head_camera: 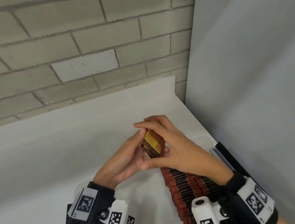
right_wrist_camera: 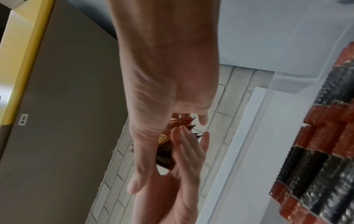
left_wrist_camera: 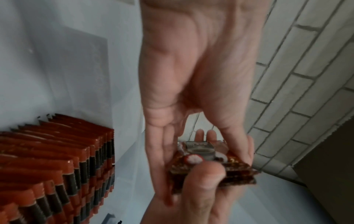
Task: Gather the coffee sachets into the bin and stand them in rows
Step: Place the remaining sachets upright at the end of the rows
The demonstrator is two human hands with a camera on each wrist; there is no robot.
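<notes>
We can read almost nothing here. The sachets (head_camera: 152,144) held between the hands carry a yellow label (head_camera: 152,142) with dark print, too small and blurred for us to make out. In the left wrist view their front shows a picture of a cup (left_wrist_camera: 199,151), with a strip of lettering above it that we cannot read. In the right wrist view, a small white sticker (right_wrist_camera: 23,119) on the grey panel (right_wrist_camera: 57,106) bears a few dark characters, which we cannot tell for sure. The wristbands (head_camera: 86,201) hold black-and-white square code markers (head_camera: 253,203), which are patterns, not words. The rows of sachets (head_camera: 188,184) in the bin show no print we can read.
</notes>
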